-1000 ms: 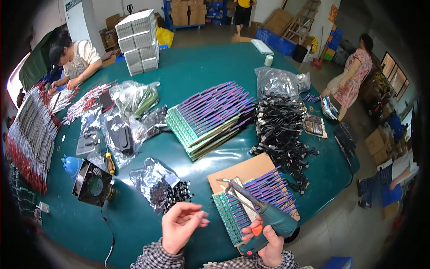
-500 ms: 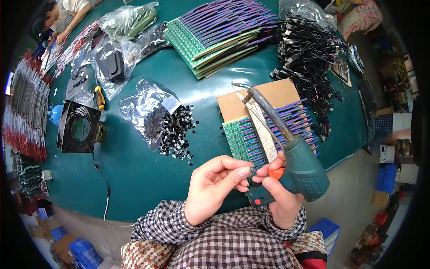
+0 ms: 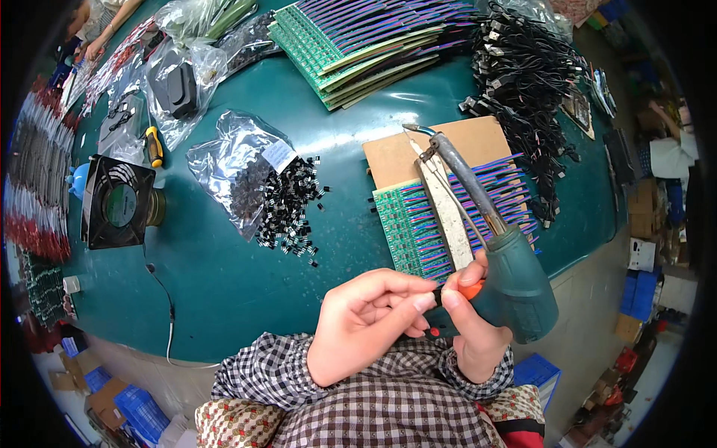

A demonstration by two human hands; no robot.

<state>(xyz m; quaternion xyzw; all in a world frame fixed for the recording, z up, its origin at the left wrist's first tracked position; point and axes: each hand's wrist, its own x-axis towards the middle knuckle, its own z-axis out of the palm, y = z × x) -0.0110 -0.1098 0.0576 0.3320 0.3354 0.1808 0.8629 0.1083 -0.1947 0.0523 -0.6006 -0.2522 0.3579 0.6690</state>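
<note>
My right hand (image 3: pixel 476 317) is wrapped about the handle of a dark green soldering gun (image 3: pixel 520 287), beside its orange trigger (image 3: pixel 470 290). The gun's metal tube slants up and away to a thin bent tip. My left hand (image 3: pixel 370 321) is closed in a pinch, its thumb and index fingertips meeting my right fingertips. A small black piece (image 3: pixel 440 296) shows between them, mostly hidden. Just beyond the hands, a green circuit board panel (image 3: pixel 396 231) with rows of purple-blue wires lies on a brown cardboard sheet (image 3: pixel 474 142). The gun's tube and a whitish bar (image 3: pixel 442 209) cross over it.
Left of the panel, small black components (image 3: pixel 287 205) spill from a clear bag (image 3: pixel 237 142). A black fan (image 3: pixel 118 205), a screwdriver (image 3: pixel 154 146) and wire bundles (image 3: pixel 37 179) lie farther left. Stacked wired boards (image 3: pixel 373 45) and black cables (image 3: pixel 523 82) fill the back. Another person's arm (image 3: pixel 112 30) shows far left.
My left fingertips have come up against my right ones, and a black piece now shows between them. The gun has shifted slightly right in the picture. The whole view has moved a little.
</note>
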